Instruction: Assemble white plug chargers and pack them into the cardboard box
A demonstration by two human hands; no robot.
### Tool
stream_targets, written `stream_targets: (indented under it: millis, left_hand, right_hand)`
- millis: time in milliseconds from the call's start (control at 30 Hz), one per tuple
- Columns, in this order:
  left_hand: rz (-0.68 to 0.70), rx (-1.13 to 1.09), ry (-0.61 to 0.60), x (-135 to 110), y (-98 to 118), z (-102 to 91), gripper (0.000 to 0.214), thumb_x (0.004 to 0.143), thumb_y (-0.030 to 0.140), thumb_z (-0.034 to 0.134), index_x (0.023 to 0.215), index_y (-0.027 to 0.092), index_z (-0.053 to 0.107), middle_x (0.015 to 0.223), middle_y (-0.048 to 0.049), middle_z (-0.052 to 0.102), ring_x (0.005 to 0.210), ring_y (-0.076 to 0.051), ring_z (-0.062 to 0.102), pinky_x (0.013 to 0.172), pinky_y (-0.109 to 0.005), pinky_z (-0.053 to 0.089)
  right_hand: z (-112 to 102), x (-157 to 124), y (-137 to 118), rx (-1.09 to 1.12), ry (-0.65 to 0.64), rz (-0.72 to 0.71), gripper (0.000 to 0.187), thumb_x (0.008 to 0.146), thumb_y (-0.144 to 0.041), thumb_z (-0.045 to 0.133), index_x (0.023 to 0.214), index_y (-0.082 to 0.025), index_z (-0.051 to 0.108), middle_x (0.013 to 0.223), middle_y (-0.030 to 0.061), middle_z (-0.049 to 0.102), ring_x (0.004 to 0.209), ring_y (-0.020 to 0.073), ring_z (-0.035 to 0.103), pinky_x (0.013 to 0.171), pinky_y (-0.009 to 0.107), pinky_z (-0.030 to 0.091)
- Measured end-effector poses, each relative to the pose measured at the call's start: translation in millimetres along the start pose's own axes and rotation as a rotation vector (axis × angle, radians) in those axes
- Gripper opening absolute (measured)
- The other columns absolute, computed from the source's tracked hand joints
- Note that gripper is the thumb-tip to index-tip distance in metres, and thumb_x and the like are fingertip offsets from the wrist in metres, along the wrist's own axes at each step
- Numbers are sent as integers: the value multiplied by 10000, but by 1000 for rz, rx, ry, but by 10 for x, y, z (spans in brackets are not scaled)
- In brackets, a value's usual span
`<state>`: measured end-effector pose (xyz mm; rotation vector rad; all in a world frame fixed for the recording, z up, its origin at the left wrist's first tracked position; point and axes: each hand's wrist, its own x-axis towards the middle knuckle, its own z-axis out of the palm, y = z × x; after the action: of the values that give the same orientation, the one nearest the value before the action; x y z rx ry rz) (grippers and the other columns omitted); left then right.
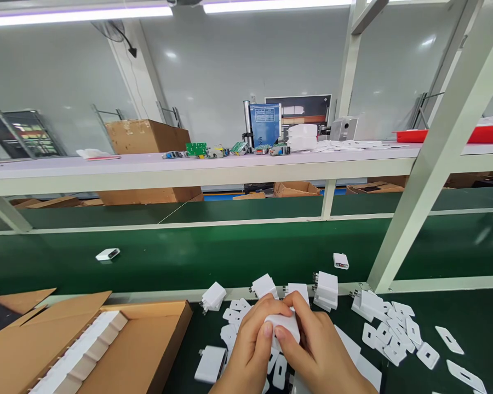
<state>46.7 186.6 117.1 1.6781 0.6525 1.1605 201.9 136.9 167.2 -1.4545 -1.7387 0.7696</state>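
Both of my hands meet above the dark green bench. My left hand [257, 339] and my right hand [316, 345] are closed round a white plug charger [285, 326], thumbs side by side on its near face. Fingers cover much of it. Around them lie more white chargers, some with metal prongs: one charger [211, 364] left of my hands, another charger [213, 297] behind it, and a stacked pair [325, 290] behind my right hand. Small white slotted plates [279, 372] lie under and between my hands. A larger pile of these plates [394, 331] spreads out to the right.
An open cardboard box [168, 350] on the left holds a row of white chargers [82, 355]. Beyond the bench edge runs a green conveyor belt [230, 246] carrying single chargers. A slanted white post [435, 131] rises at right. Circuit boards [196, 149] lie on the shelf above.
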Motion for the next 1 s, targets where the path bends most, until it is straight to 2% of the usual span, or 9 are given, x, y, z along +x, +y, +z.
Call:
stream_targets:
  millis: [167, 433, 633, 833, 933, 1000]
  left_hand:
    - [21, 46, 38, -16, -5, 1, 611, 1107, 684, 399, 1107, 205, 779, 1162, -132, 721, 1193, -312, 616, 1129, -425, 450]
    - [62, 106, 17, -14, -28, -40, 580, 1126, 643, 382, 1164, 210, 765, 1189, -135, 712, 1114, -295, 660, 996, -402, 545]
    - [53, 82, 10, -35, -52, -44, 673, 1130, 678, 273, 1217, 221, 759, 1194, -141, 707, 1070, -290, 663, 928, -396, 560]
    - [37, 84, 7, -11, -51, -51, 640, 1133, 652, 327, 1158, 198, 777, 1169, -151, 722, 1120, -298, 650, 1025, -411, 534]
    - [37, 93, -32, 7, -137, -106, 600, 1143, 612, 345, 1177, 205, 785, 1193, -151, 729, 1151, -301, 652, 1071, -412, 511]
    - [40, 105, -71, 8, -213, -150, 571, 1149, 579, 351, 1206, 219, 790, 1251, -150, 731, 1247, -313, 632, 1132, -419, 479]
  right_hand:
    - [2, 11, -4, -8, -5, -9, 452, 1040, -690, 376, 972, -245, 418, 604, -65, 357, 518, 136, 323, 521, 293, 194]
    - [35, 17, 29, -18, 6, -9, 458, 1035, -687, 373, 972, -237, 431, 613, -64, 380, 517, 134, 342, 519, 290, 194]
    - [43, 18, 38, -25, 5, -35, 468, 1040, -686, 364, 981, -230, 447, 607, -68, 375, 515, 133, 349, 528, 290, 197]
    - [58, 14, 50, -43, 6, -19, 473, 1034, -700, 348, 973, -237, 423, 601, -72, 360, 504, 136, 344, 522, 291, 202]
    - [59, 16, 37, -57, 9, -13, 473, 1034, -702, 332, 967, -240, 409, 607, -70, 368, 502, 137, 346, 522, 294, 202]
    - [59, 18, 23, -58, 13, -11, 467, 1038, -694, 323, 965, -240, 407, 622, -63, 390, 508, 137, 354, 524, 294, 206]
